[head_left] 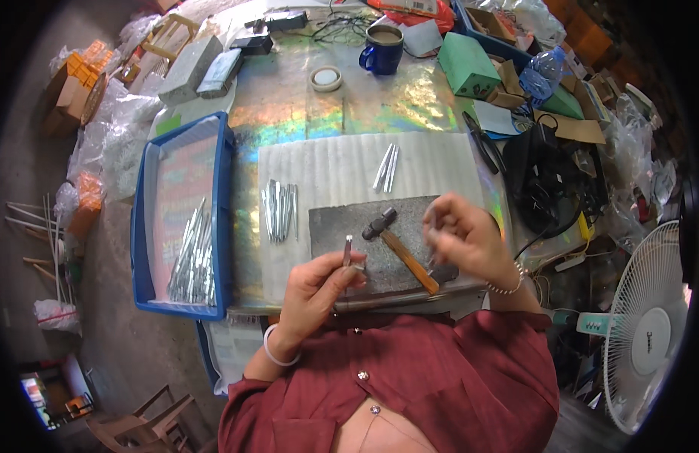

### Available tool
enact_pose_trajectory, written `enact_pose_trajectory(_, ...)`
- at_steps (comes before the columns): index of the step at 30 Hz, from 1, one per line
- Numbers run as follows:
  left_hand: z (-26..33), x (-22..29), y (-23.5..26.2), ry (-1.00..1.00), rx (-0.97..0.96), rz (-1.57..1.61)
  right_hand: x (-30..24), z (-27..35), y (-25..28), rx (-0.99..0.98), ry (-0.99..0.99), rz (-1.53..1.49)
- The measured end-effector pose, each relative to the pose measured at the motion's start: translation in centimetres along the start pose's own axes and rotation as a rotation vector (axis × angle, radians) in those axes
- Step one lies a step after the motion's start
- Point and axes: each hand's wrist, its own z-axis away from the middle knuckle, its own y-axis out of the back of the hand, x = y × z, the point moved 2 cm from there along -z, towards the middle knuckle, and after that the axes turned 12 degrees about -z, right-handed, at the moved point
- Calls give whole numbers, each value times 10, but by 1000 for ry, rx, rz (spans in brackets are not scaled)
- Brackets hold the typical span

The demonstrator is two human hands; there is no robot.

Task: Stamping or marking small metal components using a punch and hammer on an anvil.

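My left hand (317, 288) pinches a slim, shiny metal strip (348, 246) upright between thumb and fingers, at the near-left edge of a dark grey slab (331, 225). Over the slab's right side, my right hand (470, 235) is raised with fingers curled together; a thin greyish thing seems to be in them, too blurred to name. A hammer (407, 260) with a wooden handle lies on the slab between both hands. Left of the slab, several silver metal strips (278, 211) lie bunched on a white foam sheet (319, 160). A few more strips (386, 167) rest beyond the slab.
At left, a blue tray (223, 196) holds a heap of silver strips (192, 264). Farther back stand a blue mug (382, 51), a tape roll (325, 78) and a green box (467, 66). Pliers (482, 143) and a black bag (542, 177) lie right, near a white fan (648, 332).
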Motion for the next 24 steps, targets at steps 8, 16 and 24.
enact_pose_trajectory(8,-16,-2,-29,-72,37,98,6,-1,-36,-196,69,79)
enact_pose_trajectory(16,-14,0,-43,-106,143,-149,25,-1,-58,145,560,479)
enact_pose_trajectory(24,-20,-18,-26,31,60,42,42,-14,-60,162,420,369)
